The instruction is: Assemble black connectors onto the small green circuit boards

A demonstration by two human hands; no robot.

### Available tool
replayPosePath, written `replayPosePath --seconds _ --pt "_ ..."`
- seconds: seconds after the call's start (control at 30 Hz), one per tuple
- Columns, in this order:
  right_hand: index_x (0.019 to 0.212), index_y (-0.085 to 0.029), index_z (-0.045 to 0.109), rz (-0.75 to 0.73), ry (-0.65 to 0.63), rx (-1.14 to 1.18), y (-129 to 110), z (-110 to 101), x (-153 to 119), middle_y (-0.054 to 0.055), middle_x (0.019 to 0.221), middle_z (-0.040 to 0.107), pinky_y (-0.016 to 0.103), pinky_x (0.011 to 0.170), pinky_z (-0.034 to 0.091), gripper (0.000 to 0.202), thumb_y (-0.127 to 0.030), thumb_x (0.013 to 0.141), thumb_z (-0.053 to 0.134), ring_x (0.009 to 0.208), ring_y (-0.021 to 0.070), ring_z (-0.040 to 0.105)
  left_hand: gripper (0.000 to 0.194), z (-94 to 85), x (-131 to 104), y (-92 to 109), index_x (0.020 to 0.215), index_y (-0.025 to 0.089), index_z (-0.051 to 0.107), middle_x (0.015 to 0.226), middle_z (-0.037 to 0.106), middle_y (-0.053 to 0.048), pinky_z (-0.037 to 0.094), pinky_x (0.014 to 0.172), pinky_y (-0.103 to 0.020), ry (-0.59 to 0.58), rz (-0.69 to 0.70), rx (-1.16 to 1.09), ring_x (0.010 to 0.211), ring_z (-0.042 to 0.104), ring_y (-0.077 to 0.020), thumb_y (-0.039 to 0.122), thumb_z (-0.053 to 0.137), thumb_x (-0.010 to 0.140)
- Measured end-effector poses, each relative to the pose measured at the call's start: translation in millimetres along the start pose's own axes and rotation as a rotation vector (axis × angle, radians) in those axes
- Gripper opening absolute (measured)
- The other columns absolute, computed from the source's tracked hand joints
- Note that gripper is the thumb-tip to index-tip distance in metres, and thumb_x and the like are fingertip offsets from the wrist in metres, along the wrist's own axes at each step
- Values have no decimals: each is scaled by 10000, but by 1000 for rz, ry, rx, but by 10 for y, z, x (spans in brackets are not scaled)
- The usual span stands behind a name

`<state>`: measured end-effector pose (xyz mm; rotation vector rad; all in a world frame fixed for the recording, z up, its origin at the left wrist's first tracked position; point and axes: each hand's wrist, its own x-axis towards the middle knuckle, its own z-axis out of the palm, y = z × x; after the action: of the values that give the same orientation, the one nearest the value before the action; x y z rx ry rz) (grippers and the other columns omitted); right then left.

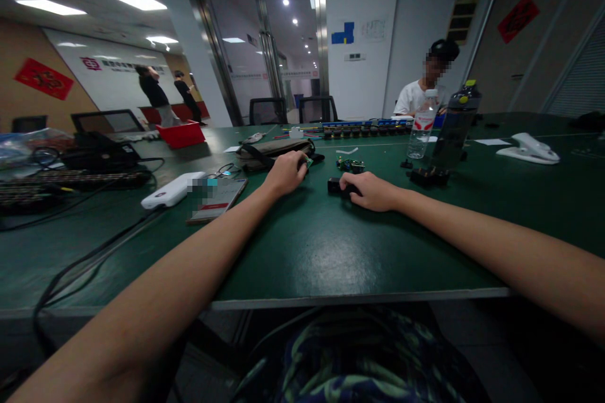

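Note:
My left hand (287, 173) is closed on a small green circuit board (309, 162), whose edge shows past the fingertips. It hovers or rests just in front of a grey-brown pouch (255, 156); I cannot tell if they touch. My right hand (375, 192) has its fingers wrapped over a small black block-shaped case (334, 186) on the green table (326, 252). Right behind that hand lies a little heap of green circuit boards (350, 164). Farther right sits another black blocky part (429, 176).
On the left are a phone (218, 201), a white power bank (172, 191) with a cable, and a red tray (182, 134). A clear bottle (420, 129) and a dark bottle (456, 126) stand at right, near a white handheld device (529, 150). A person (420, 97) sits opposite.

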<state>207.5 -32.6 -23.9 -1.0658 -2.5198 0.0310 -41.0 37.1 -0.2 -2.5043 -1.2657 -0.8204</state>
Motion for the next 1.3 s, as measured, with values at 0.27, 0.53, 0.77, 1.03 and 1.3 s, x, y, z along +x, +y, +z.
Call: replayPosePath --seconds 0.27,0.53,0.77,1.03,1.3 --pt "1057 -180 576 5 -4 7 5 1 -2 56 925 664 276 751 392 271 -109 797 542 797 183 591 256 -1 -8 -12 1002 122 671 1001 708 -140 518 908 -399 -18 17 39 955 666 -262 215 460 892" --pt "1052 -182 575 2 3 7 -5 3 -3 52 918 664 274 747 394 264 -105 802 538 792 182 594 254 11 0 -26 975 127 677 981 718 -137 525 887 -389 -23 41 62 938 673 -259 214 452 895" --pt "1050 -186 576 24 -2 11 -15 -2 -4 50 913 662 279 749 395 266 -104 799 549 786 184 591 250 2 -10 -21 988 147 694 997 737 -110 533 899 -367 -19 56 39 938 686 -238 209 475 887" --pt "1052 -183 568 21 -11 -17 -24 -11 -4 58 918 663 279 752 391 257 -117 806 538 797 190 590 297 22 0 -13 1049 140 708 1062 741 -116 530 937 -378 -59 78 30 991 691 -241 208 458 903" --pt "1071 -178 552 77 117 -47 -16 -10 -9 66 920 658 284 740 389 277 -144 798 520 775 197 575 306 15 -15 63 1056 146 722 1031 742 -103 530 934 -351 -175 161 39 968 690 -228 202 482 877"
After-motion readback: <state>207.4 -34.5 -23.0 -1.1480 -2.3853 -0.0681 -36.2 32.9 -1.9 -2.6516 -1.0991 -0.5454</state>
